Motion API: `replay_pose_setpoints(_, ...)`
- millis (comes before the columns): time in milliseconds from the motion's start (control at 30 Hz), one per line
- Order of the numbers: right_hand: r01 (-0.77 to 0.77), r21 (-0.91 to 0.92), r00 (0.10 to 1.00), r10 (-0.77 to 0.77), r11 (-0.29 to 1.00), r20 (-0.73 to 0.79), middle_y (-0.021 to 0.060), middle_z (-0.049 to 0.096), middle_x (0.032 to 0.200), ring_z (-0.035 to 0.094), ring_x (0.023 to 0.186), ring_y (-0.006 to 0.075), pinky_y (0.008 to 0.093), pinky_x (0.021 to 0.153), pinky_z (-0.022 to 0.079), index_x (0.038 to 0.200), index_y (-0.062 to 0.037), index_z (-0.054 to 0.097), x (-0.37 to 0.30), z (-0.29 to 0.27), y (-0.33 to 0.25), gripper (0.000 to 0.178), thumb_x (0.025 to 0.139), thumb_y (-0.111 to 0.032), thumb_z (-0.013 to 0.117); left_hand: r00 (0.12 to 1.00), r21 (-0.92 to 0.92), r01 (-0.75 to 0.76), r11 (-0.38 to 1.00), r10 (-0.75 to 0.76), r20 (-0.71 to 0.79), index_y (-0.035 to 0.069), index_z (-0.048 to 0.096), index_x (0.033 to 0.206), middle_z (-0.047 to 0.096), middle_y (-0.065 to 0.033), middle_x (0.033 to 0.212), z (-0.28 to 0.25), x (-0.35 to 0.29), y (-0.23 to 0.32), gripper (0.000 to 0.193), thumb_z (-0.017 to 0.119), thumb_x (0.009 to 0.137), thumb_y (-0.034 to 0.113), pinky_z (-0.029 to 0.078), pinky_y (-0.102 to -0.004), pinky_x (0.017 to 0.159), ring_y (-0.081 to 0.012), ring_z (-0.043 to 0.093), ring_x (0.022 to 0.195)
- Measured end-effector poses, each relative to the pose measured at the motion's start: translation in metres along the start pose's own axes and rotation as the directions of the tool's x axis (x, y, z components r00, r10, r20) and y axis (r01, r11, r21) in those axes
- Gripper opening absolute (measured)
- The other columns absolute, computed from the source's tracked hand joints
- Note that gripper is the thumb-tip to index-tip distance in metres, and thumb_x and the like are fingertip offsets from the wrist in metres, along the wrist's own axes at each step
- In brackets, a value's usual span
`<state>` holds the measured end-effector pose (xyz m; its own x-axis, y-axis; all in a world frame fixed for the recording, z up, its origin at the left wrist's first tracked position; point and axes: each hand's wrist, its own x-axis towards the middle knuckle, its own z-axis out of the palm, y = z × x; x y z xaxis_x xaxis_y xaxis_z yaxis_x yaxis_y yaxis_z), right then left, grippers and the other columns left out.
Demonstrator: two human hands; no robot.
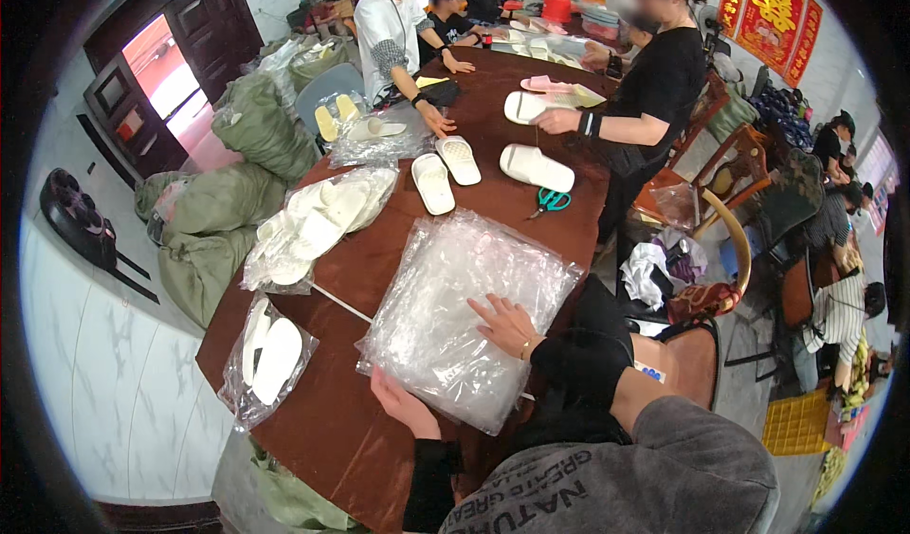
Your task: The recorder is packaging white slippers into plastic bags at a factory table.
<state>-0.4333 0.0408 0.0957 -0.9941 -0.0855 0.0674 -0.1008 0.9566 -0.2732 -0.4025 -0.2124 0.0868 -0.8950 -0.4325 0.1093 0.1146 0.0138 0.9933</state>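
Flat, loose right hand [509,327] on plastic bags [445,292]; left hand [408,409] at edge, grip half-hidden, unclear

Small workshop, by look of it: clear plastic [445,269] piled under fingers [484,310] of right hand [513,330]; bagged slippers [322,217] heaped left of fingers; loose slippers [434,185], scissors [554,200] beyond them; co-workers [391,39] round same table [327,439], farther ahead; bulging green sacks [265,131] far left.

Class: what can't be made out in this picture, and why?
Head view:
Palm of the right hand: hidden by its back.
Thin white strip: partly under the flat stack of clear plastic bags.
Crown of the white-shirted person: cut off by the top edge.
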Motion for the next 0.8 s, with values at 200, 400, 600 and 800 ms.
replay_pose_setpoints(200, 0.005, 0.002, 0.999, -0.005, 1.0, -0.037, 0.0206, 0.048, 0.149, 0.055, 0.127, 0.0379, 0.0526, 0.097, 0.049, 0.16, -0.0253, 0.039, 0.004, 0.013, 0.0, 0.063, 0.101, -0.035, 0.061, 0.723, 0.51, -0.685, 0.519, 0.403, 0.561, 0.008, 0.058, 0.144, 0.047, -0.0225, 0.154, 0.033, -0.024, 0.047, 0.043, 0.059, 0.103, 0.022, 0.026, -0.0564, 0.122, -0.0446, 0.038, 0.148)
replay_pose_setpoints(400, 0.031, 0.042, 0.991, -0.026, 0.999, -0.134, 0.0153, 0.051, 0.147, 0.055, 0.126, 0.0349, 0.0504, 0.099, 0.048, 0.157, -0.0265, 0.043, 0.016, 0.011, 0.008, 0.061, 0.099, -0.032, 0.064, 0.942, 0.455, -0.326, 0.829, 0.243, 0.233, 0.005, 0.063, 0.135, 0.058, -0.0179, 0.135, 0.01, 0.004, -0.001, 0.035, 0.063, 0.1, 0.008, 0.043, -0.0466, 0.109, -0.0364, 0.054, 0.129)
replay_pose_setpoints(600, 0.104, -0.275, 0.93, -0.191, 0.956, -0.313, 0.0109, 0.047, 0.157, 0.038, 0.149, 0.0351, 0.0648, 0.117, 0.03, 0.161, -0.0264, 0.039, 0.052, 0.006, 0.012, 0.066, 0.101, -0.04, 0.061, 0.983, 0.054, 0.025, 0.998, -0.034, 0.179, -0.002, 0.061, 0.132, 0.063, -0.0116, 0.126, -0.007, 0.021, -0.022, 0.028, 0.057, 0.105, 0.007, 0.052, -0.0354, 0.101, -0.0233, 0.065, 0.118)
replay_pose_setpoints(800, -0.179, -0.097, 0.96, 0.152, 0.979, -0.233, 0.0128, 0.043, 0.16, 0.032, 0.153, 0.038, 0.0737, 0.118, 0.021, 0.163, -0.0336, 0.032, 0.059, 0.025, 0.061, 0.068, 0.102, -0.046, 0.058, 0.964, -0.401, 0.254, 0.88, -0.198, 0.176, -0.002, 0.048, 0.147, 0.064, -0.0152, 0.131, -0.024, 0.037, -0.039, 0.041, 0.055, 0.108, 0.008, 0.052, -0.0369, 0.104, -0.0266, 0.065, 0.123)
